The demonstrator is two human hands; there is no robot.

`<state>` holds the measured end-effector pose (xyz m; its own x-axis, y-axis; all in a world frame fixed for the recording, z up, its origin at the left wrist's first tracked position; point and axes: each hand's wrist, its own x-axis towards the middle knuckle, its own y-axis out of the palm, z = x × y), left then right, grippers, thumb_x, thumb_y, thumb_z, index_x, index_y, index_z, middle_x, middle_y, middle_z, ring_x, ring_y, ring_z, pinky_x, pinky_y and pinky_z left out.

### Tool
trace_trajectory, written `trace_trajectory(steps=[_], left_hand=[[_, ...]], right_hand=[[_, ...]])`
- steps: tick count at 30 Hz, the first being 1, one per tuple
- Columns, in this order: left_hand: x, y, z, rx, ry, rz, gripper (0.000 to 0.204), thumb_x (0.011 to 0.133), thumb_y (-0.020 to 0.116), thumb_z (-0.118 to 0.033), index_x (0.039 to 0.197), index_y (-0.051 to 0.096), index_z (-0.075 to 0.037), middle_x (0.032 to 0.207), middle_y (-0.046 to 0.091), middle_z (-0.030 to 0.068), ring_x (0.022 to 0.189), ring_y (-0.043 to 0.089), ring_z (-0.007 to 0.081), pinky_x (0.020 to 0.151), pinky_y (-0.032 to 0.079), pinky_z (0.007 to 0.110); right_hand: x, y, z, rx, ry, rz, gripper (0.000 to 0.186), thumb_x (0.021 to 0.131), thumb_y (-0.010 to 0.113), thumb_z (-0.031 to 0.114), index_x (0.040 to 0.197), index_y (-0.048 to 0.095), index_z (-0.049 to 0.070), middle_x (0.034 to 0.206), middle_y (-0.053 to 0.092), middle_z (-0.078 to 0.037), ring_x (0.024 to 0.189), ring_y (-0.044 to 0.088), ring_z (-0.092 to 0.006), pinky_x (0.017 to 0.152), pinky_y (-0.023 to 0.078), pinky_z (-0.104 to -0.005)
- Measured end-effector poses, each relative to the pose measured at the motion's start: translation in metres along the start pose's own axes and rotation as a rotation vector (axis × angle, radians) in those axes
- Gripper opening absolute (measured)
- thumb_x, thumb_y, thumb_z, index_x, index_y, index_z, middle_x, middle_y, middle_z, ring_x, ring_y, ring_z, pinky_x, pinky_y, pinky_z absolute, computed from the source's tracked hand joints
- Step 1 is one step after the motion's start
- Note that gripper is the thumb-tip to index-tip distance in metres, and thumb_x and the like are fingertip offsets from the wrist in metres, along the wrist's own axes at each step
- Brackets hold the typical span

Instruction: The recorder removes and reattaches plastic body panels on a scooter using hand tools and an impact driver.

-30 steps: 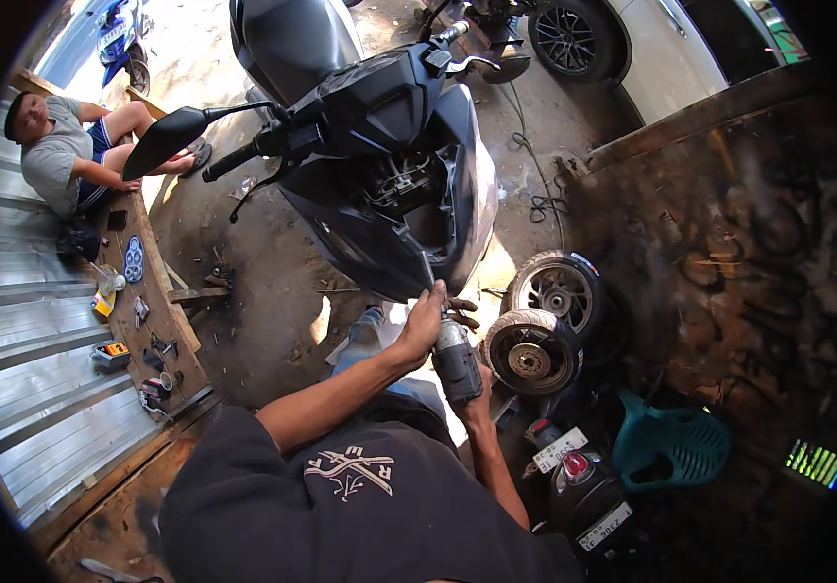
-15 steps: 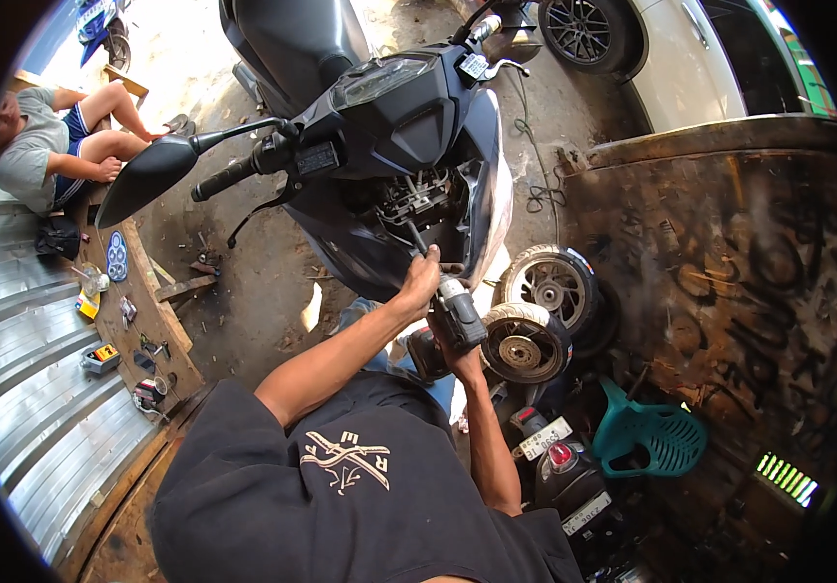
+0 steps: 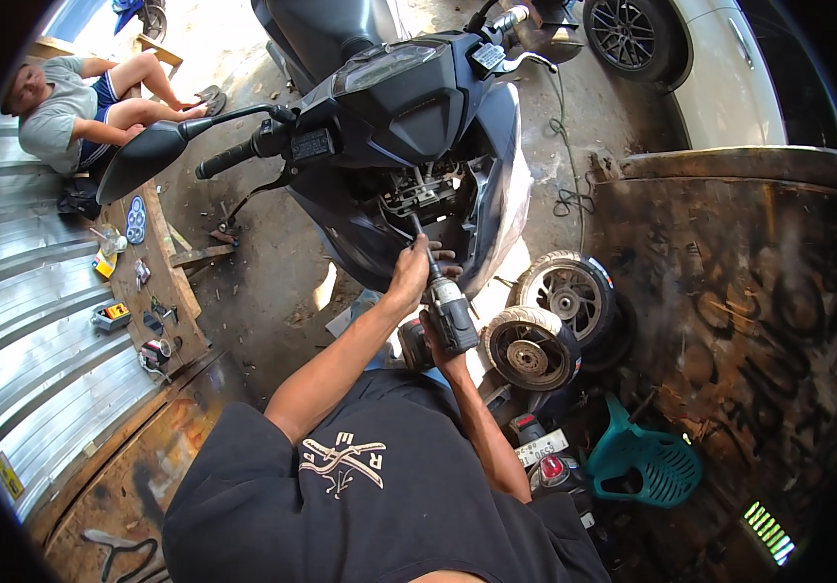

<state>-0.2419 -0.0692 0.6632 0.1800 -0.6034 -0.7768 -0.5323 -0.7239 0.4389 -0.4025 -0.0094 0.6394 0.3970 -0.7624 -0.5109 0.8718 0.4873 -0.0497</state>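
Note:
A dark motor scooter (image 3: 394, 97) stands before me with its front opened up, baring metal brackets (image 3: 423, 189) and dark hollow space. By its handle my right hand (image 3: 445, 358) holds a cordless power drill (image 3: 452, 321), whose battery pack juts to the left. A long thin shaft (image 3: 416, 225) runs from the drill's nose toward the brackets; whether its tip touches them I cannot make out. My left hand (image 3: 409, 277) is closed about that shaft, thumb along it, some fingertips showing on the far side.
Two loose wheels (image 3: 532, 355) lie right of the scooter, near a green plastic chair (image 3: 644, 457). A wooden bench (image 3: 161, 282) with small parts runs along the left, where a person (image 3: 59, 117) sits. A pale car (image 3: 729, 68) stands far right, beside a stained wooden panel (image 3: 729, 291).
My view has shifted, so the surroundings sit farther right. The drill and both hands keep nearly the same place at the scooter's front; more of my left fingertips show past the shaft.

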Motion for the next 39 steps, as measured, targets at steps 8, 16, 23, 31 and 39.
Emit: trace_trajectory(steps=[8, 16, 23, 31, 39], left_hand=[[-0.009, -0.01, -0.031, 1.017, 0.036, -0.128, 0.053, 0.102, 0.043, -0.039, 0.117, 0.063, 0.007, 0.085, 0.073, 0.0216, 0.078, 0.073, 0.0298, 0.076, 0.055, 0.047], [-0.01, 0.011, -0.058, 1.627, 0.723, -0.57, 0.038, 0.092, 0.065, -0.034, 0.078, 0.07, 0.001, 0.079, 0.071, 0.0231, 0.077, 0.071, 0.0405, 0.069, 0.057, 0.049], [0.03, 0.025, -0.052, 1.882, 0.53, -0.573, 0.025, 0.087, 0.068, -0.029, 0.083, 0.078, -0.007, 0.084, 0.075, 0.0168, 0.083, 0.074, 0.032, 0.07, 0.058, 0.041], [0.033, 0.038, -0.053, 1.72, 0.264, -0.71, 0.022, 0.094, 0.058, -0.015, 0.098, 0.077, -0.006, 0.107, 0.074, 0.0153, 0.102, 0.072, 0.0301, 0.084, 0.058, 0.038], [0.037, 0.036, -0.072, 1.292, -0.049, -0.698, 0.027, 0.079, 0.079, -0.02, 0.102, 0.077, -0.006, 0.115, 0.073, 0.0135, 0.112, 0.069, 0.0267, 0.093, 0.057, 0.037]], right_hand=[[0.005, -0.035, 0.019, -0.239, -0.171, 0.118, 0.021, 0.093, 0.072, 0.017, 0.105, 0.066, 0.002, 0.084, 0.068, -0.007, 0.076, 0.06, -0.0154, 0.069, 0.051, -0.0339], [0.018, -0.058, 0.005, -0.301, -0.209, 0.19, 0.026, 0.087, 0.076, 0.017, 0.106, 0.068, 0.001, 0.087, 0.071, -0.01, 0.077, 0.063, -0.0166, 0.073, 0.051, -0.0336], [0.026, -0.052, -0.039, -0.298, -0.288, 0.145, 0.016, 0.091, 0.072, 0.01, 0.105, 0.069, 0.002, 0.091, 0.072, -0.007, 0.081, 0.064, -0.0148, 0.075, 0.053, -0.0333], [0.013, -0.042, -0.028, -0.117, -0.13, 0.126, 0.021, 0.088, 0.077, 0.011, 0.105, 0.07, 0.002, 0.085, 0.07, -0.005, 0.075, 0.059, -0.011, 0.068, 0.051, -0.0303], [0.01, -0.045, -0.022, -0.199, -0.189, 0.107, 0.024, 0.087, 0.077, 0.008, 0.109, 0.069, 0.001, 0.09, 0.072, -0.003, 0.078, 0.061, -0.01, 0.071, 0.052, -0.0294]])
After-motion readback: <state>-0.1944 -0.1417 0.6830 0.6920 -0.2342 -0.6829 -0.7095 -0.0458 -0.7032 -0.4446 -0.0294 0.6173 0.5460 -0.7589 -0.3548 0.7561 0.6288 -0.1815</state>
